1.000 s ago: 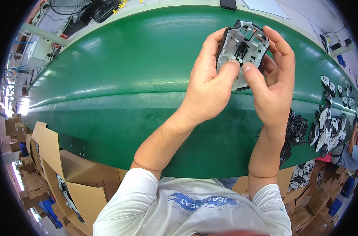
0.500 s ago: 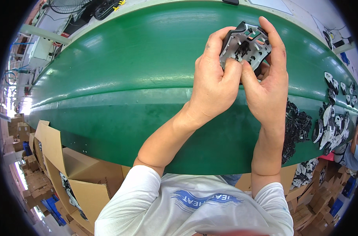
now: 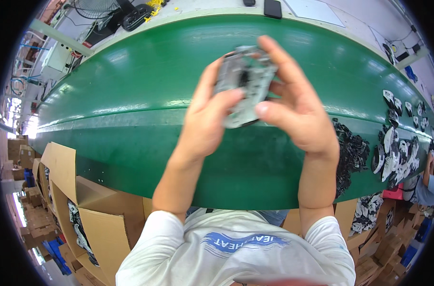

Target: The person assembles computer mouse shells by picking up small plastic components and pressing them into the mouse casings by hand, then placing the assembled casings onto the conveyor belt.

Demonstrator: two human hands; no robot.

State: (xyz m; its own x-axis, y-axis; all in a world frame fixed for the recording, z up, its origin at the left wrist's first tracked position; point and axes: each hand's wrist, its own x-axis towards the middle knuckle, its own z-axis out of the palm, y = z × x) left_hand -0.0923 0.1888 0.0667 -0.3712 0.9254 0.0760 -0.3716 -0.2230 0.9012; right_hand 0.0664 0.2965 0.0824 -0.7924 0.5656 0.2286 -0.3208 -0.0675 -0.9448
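Cardboard boxes (image 3: pixel 104 229) with open flaps crowd the lower left of the frame, black-and-white parts (image 3: pixel 77 224) showing inside. At the right of the green counter (image 3: pixel 131 143) lies a heap of small black pieces (image 3: pixel 353 151), just beside the right forearm (image 3: pixel 317 183), and beyond it a pile of white-and-black shells (image 3: pixel 397 155), with more scattered shells (image 3: pixel 397 105) above. More such parts (image 3: pixel 366 213) fill a box at the lower right, and a co-worker (image 3: pixel 428 189) in a light blue top shows at the right edge. Along the top sit a fan (image 3: pixel 90 6), yellow bits (image 3: pixel 153 10), a dark phone-like slab (image 3: pixel 272 8) and a white sheet (image 3: pixel 317 10). Held above the counter in the upper middle is a grey, dark-edged shell (image 3: pixel 249 88), its hollow inside turned to the viewer; its long axis runs roughly top to bottom, upper end leaning slightly right. Fingers and thumbs hide parts of both long sides, and blur obscures the finer detail within. The left hand (image 3: pixel 208 114) grips the left side, thumb over the inside; the right hand (image 3: pixel 295 107) cups the right side, index finger stretched up to the top corner, thumb by the lower edge.
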